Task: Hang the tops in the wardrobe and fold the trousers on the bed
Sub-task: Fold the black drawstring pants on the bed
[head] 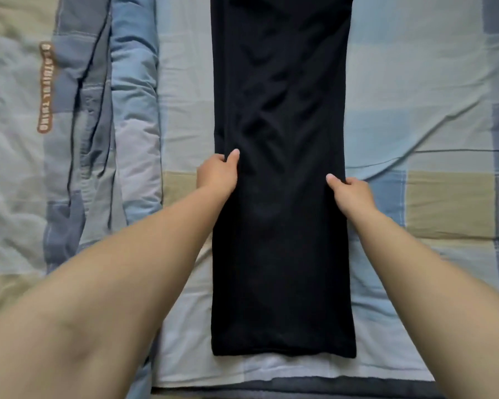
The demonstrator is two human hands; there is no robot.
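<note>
The left hand (pixel 218 174) pinches the left edge of the black trousers (pixel 280 197), thumb lying on top of the cloth and the other fingers curled under it, out of sight. The right hand (pixel 352 192) does the same on the opposite edge, thumb on the fabric, fingers tucked beneath where they cannot be seen. The right hand sits a little nearer the person than the left. Both grip about halfway along the visible length.

The trousers lie flat on the bed (pixel 415 96), legs stacked into one long dark strip running straight away from the person. The near end shows a straight hem close to the bed's front edge; the far end runs out of the top of the view, so the waist cannot be seen. Soft creases show in the cloth beyond the hands, but the fabric is so dark that seams and pockets are hard to make out.

A checked sheet in pale blue, grey and tan lies bare on both sides of the strip. Further left a bunched quilt (pixel 98 110) lies apart from the trousers, with a brown lettered patch (pixel 46 87) too blurred to read.
</note>
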